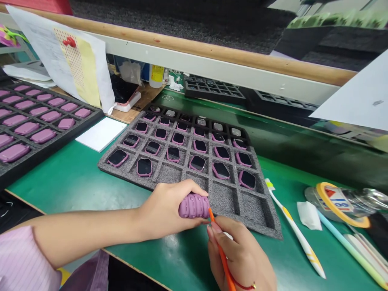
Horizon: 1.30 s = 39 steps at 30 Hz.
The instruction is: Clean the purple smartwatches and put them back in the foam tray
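Observation:
My left hand [165, 208] is wrapped round a stack of several purple watch cases [194, 206], held on edge side by side just above the near edge of a grey foam tray [168, 173]. In my right hand [245, 252] is a thin orange stick [223, 260], pinched like a pen. Its tip meets or nearly meets the right end of the stack; contact is hard to make out. Behind my hands, the tray's compartments hold purple-framed watches with dark screens [144, 167]. Several compartments at its near right hold nothing.
A second tray [100, 115] of purple cases lies at left beside a white card [101, 134]. On the right are a toothbrush [297, 232], a crumpled white tissue [309, 215] and a metal-topped bottle [342, 204] with yellow tape. A shelf edge [212, 48] crosses above.

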Each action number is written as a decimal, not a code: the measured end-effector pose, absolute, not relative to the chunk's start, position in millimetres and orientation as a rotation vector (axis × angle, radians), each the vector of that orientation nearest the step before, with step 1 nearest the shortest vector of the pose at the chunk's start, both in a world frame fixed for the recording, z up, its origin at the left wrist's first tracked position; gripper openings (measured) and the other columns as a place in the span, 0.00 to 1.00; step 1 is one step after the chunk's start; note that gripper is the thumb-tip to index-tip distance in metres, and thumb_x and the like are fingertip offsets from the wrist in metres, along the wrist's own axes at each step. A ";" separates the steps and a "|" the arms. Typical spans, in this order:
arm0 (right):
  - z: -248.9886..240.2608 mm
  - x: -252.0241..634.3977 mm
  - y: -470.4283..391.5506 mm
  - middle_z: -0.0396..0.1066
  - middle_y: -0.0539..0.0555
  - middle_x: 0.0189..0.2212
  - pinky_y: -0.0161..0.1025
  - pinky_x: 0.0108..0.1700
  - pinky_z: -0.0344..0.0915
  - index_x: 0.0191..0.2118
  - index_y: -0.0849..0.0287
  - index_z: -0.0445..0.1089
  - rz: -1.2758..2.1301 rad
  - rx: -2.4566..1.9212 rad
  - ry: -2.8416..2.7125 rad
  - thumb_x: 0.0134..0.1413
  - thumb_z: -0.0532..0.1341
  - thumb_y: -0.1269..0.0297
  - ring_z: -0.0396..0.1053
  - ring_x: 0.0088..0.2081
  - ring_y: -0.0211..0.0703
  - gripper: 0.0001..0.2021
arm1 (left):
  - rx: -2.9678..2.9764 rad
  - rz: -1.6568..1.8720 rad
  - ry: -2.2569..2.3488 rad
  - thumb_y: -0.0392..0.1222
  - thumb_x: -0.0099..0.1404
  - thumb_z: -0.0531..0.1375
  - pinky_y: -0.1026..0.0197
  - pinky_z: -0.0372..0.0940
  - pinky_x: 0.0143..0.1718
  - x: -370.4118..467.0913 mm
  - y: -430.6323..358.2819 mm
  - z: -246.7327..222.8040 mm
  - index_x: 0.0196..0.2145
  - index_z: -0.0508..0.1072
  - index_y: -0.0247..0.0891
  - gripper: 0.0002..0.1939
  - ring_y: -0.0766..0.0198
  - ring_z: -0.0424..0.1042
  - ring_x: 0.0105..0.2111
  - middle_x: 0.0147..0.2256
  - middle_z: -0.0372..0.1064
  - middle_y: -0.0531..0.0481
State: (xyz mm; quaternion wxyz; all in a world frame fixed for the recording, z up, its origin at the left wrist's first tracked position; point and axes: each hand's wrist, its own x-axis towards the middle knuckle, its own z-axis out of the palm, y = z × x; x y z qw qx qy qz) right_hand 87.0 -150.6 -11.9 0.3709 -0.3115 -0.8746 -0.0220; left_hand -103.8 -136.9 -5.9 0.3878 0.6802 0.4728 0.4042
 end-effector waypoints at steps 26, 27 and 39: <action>-7.3 82.1 -137.8 0.71 0.49 0.27 0.35 0.32 0.73 0.36 0.55 0.63 0.921 -0.774 -1.581 0.67 0.54 0.71 0.74 0.30 0.37 0.06 | 1.710 1.017 1.148 0.42 0.54 0.72 0.60 0.71 0.46 -112.2 -134.0 -4.6 0.44 0.74 0.40 0.20 0.58 0.78 0.43 0.43 0.79 0.50; -7.6 83.3 -139.4 0.72 0.50 0.28 0.35 0.33 0.73 0.37 0.55 0.64 0.860 -0.772 -1.618 0.66 0.55 0.73 0.74 0.31 0.37 0.06 | 1.705 1.014 1.151 0.42 0.54 0.72 0.60 0.71 0.46 -112.2 -133.8 -4.5 0.44 0.74 0.40 0.20 0.58 0.78 0.44 0.43 0.79 0.50; -14.1 88.9 -151.5 0.75 0.54 0.33 0.33 0.25 0.69 0.42 0.55 0.66 0.184 -0.812 -2.159 0.60 0.59 0.74 0.71 0.25 0.37 0.08 | 1.679 1.015 1.210 0.42 0.55 0.70 0.59 0.71 0.46 -106.8 -137.4 -4.4 0.43 0.74 0.40 0.18 0.57 0.78 0.44 0.44 0.79 0.49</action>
